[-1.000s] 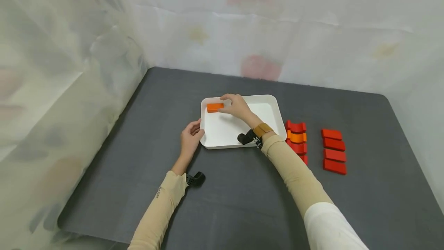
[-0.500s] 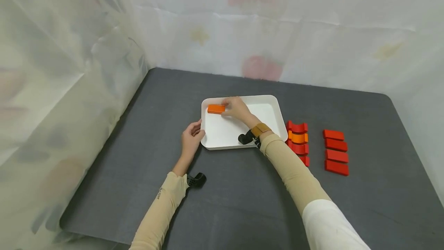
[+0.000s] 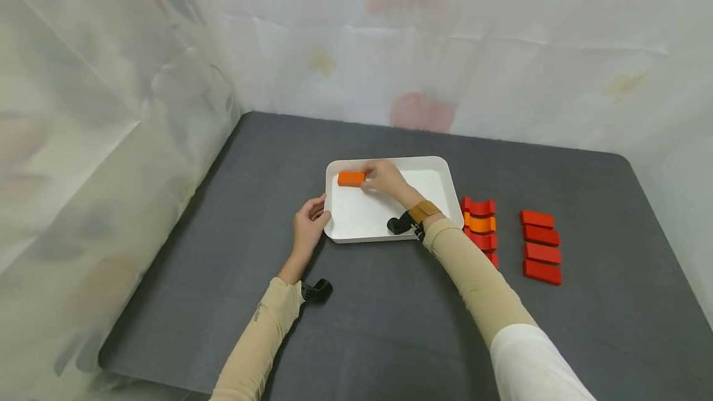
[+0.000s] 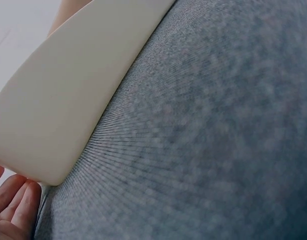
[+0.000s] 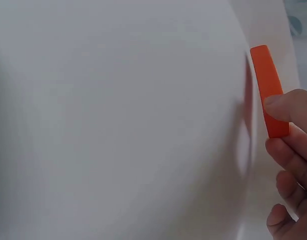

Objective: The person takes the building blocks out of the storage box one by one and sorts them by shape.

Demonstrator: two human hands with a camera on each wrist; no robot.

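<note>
right hand [image 3: 383,178]: fingertips pinched the orange block's [image 3: 351,178] end, block still flat in the white tray's [image 3: 445,173] far-left corner, barely shifted | left hand [image 3: 309,223]: loosely curled against tray edge, unmoved | block looked placed, release pending

The block [image 3: 351,178] is lying in the tray's [image 3: 429,163] far left corner, the right hand [image 3: 384,179] touching its right end. The left hand [image 3: 308,228] is resting against the tray's left rim, and two rows of blocks [image 3: 508,238] are sitting right of the tray on the table [image 3: 384,327].
</note>
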